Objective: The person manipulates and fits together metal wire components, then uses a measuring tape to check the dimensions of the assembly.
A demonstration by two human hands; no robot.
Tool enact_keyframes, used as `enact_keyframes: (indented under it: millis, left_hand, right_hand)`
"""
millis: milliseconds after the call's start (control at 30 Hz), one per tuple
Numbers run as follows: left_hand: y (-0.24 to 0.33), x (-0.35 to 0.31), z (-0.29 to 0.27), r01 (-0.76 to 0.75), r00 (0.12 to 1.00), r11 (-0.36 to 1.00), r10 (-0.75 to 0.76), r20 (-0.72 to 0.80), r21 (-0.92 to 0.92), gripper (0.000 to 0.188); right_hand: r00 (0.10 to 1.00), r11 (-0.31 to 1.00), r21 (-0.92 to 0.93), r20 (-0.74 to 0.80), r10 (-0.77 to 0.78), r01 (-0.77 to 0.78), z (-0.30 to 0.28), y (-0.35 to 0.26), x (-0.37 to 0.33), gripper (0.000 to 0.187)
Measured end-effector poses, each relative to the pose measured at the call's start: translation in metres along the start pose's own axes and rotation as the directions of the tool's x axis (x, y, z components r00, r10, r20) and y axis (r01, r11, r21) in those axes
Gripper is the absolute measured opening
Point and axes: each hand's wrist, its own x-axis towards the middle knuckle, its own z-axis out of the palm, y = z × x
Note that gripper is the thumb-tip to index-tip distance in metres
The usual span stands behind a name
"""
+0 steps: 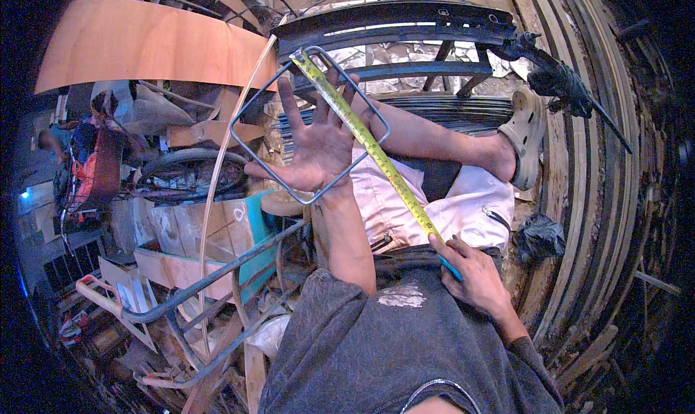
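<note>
**Tape blade [376, 153] spans metal frame [388, 132]**

The left hand [318, 146] spreads palm up, fully unclenched, apparently backing the metal frame that surrounds the palm; exactly where they touch is hard to tell. The tape blade runs from the frame's upper corner across the pale shorts [474, 204], likely kept taut so it stays straight. The right hand [474, 278] grips the teal tape case [450, 269], seemingly to steady the blade's near end.

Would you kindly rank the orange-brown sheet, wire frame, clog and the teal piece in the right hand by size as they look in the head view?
1. Orange-brown sheet
2. Wire frame, by the area it encloses
3. Clog
4. Teal piece in the right hand, counting only what shows
</note>
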Motion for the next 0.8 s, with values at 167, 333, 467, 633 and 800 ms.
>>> enact_keyframes:
  millis: [167, 333, 467, 633, 800]
  left_hand:
    - [-0.0012, -0.0004, 0.0014, -0.052, 0.998, 0.99, 0.049, -0.027, -0.132, 0.121]
    - [0.0002, 0.0022, 0.0017, -0.017, 0.997, 1.0, 0.017, 0.071, 0.003, 0.117]
    - [0.001, 0.0007, -0.0004, -0.027, 0.997, 0.997, 0.022, 0.075, 0.067, 0.116]
    - [0.0023, -0.0027, -0.0027, -0.034, 0.997, 0.999, 0.033, 0.073, 0.01, 0.116]
    - [0.002, 0.0008, 0.001, -0.036, 0.996, 0.999, 0.039, 0.078, -0.039, 0.115]
  right_hand:
    - [0.999, 1.0, -0.004, -0.04, -0.022, 0.022, 0.0015, 0.0011, -0.0027, 0.074]
    - [1.0, 1.0, -0.004, -0.015, -0.009, 0.009, 0.0013, 0.001, -0.0048, 0.08]
    - [1.0, 1.0, -0.028, -0.023, -0.013, 0.012, 0.0017, 0.0017, -0.0054, 0.08]
    - [1.0, 0.998, -0.06, -0.017, 0.009, -0.01, 0.0031, 0.0019, -0.006, 0.08]
    - [0.999, 0.998, -0.064, -0.042, -0.021, 0.019, -0.0002, -0.0012, -0.0059, 0.079]
